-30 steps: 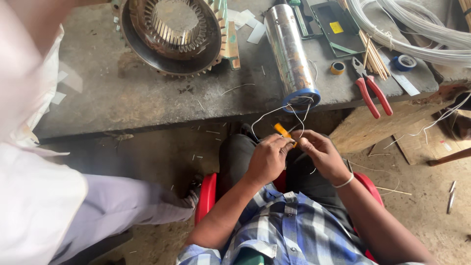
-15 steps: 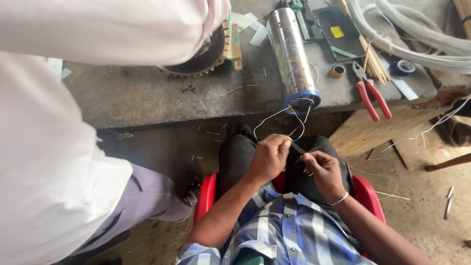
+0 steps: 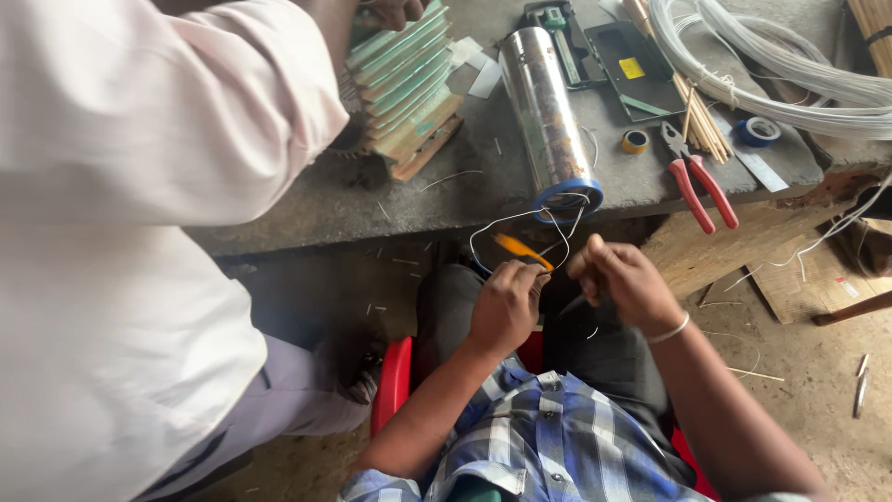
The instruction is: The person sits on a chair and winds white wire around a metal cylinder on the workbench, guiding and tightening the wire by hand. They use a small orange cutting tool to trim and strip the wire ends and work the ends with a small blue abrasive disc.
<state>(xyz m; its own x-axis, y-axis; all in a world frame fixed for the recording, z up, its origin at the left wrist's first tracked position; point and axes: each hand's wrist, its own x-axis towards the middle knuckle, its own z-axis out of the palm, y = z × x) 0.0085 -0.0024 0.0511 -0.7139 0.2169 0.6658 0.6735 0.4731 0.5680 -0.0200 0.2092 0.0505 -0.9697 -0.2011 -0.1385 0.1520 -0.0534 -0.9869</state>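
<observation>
My left hand [image 3: 505, 307] has its grip closed on an orange-handled tool [image 3: 522, 251], and my right hand [image 3: 624, 281] is pinched shut on a thin white wire [image 3: 506, 223] looping just above both grips from the steel cylinder [image 3: 551, 121] on the desk [image 3: 307, 209]. Left of my grip, a co-worker's pink sleeve [image 3: 158, 112] crowds in over a stack of green strips [image 3: 404, 84]; red pliers [image 3: 699, 181] lie up to the right.

Blue plaid shirt, dark trousers, thin silver bangle [image 3: 671, 328] on right wrist.
</observation>
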